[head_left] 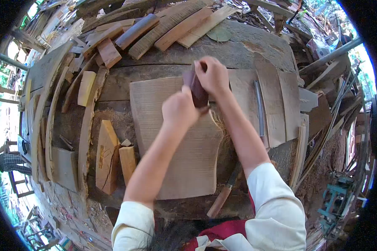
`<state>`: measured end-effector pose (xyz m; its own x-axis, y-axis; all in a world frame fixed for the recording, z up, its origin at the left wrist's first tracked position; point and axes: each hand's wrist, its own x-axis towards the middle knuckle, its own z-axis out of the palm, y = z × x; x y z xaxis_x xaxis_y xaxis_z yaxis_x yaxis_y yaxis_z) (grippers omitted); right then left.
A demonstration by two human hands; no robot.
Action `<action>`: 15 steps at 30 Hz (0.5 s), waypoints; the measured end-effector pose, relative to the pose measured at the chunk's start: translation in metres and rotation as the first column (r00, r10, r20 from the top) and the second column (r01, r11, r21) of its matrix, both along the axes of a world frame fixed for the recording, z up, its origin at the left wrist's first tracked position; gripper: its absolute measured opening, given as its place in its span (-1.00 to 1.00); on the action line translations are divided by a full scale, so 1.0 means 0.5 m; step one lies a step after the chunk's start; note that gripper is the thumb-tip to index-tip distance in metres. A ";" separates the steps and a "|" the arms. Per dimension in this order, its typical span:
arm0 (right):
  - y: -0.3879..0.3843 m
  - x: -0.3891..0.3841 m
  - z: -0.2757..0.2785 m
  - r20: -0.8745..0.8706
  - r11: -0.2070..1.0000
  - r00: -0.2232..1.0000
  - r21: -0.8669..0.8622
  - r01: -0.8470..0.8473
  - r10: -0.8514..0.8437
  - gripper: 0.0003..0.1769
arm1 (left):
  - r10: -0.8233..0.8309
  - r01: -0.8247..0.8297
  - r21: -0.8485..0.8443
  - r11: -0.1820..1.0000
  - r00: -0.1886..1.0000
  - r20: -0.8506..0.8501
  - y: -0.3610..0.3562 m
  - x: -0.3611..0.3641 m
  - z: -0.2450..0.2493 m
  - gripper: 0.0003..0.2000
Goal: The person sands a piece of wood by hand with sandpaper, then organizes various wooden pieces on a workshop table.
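clasped between the left hand (181, 106) at its near side and the right hand (213, 77) at its far side, the dark block (199, 88) sits on the far part of the wide board (184, 159). a wood-handled tool (221, 198) lies near, right of the board.

Dark block (200, 93) gripped over wide, pale board (186, 163); board flat, right edge wavy.
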<state>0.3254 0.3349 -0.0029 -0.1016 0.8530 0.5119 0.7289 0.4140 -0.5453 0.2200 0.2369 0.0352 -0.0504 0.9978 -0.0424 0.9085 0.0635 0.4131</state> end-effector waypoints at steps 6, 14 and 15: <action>0.033 0.000 0.008 -0.012 1.000 1.000 -0.027 -0.012 0.012 -0.79 | 0.035 -0.035 0.014 0.999 0.999 0.029 0.035 0.007 -0.010 -0.37; -0.303 0.070 0.007 -0.032 0.995 0.996 -0.060 -0.079 0.077 -0.83 | 0.042 -0.031 -0.119 0.992 0.994 0.097 -0.296 0.077 0.005 -0.46; -0.357 0.082 0.002 -0.025 0.992 0.997 -0.099 -0.075 0.073 -0.84 | 0.041 -0.027 -0.139 0.990 0.994 0.100 -0.349 0.085 0.007 -0.46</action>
<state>0.3663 0.1562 -0.0018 -0.1567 0.8904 0.4274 0.6862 0.4094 -0.6013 0.2627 0.0626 0.0389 -0.0722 0.9801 -0.1850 0.8583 0.1556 0.4890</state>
